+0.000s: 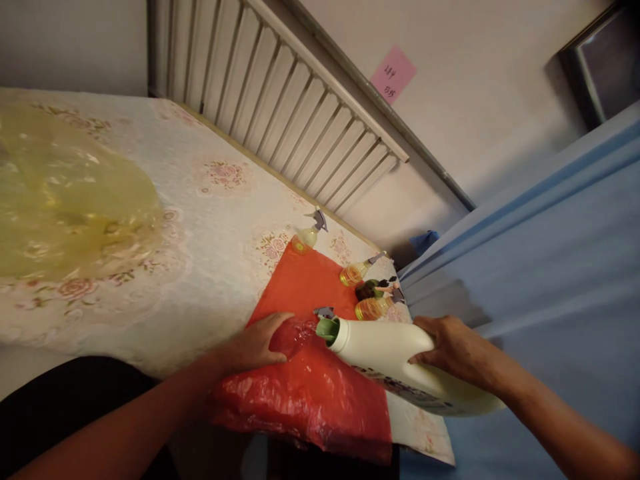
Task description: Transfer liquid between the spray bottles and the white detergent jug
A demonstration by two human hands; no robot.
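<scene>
My right hand (457, 350) grips a large cream-coloured detergent bottle (383, 340), tilted onto its side with its green spout (329, 330) to the left. My left hand (255, 343) curves its thumb and fingers around a see-through bottle (295, 335), hard to make out against the red; its opening lies close to the spout. Both are above a red plastic sheet (315, 287), which hangs over the table's near edge. A grey spray head (325, 312) shows just behind the spout. I cannot tell whether liquid is flowing.
Beyond the sheet stand several spray bottles, among them one with yellow liquid (354, 273), plus a dark green container (369, 289). On the left, a big yellow plastic bag (75, 200) lies on the flowered tablecloth (220, 233). A radiator (280, 100) and blue curtain (525, 267) border the table.
</scene>
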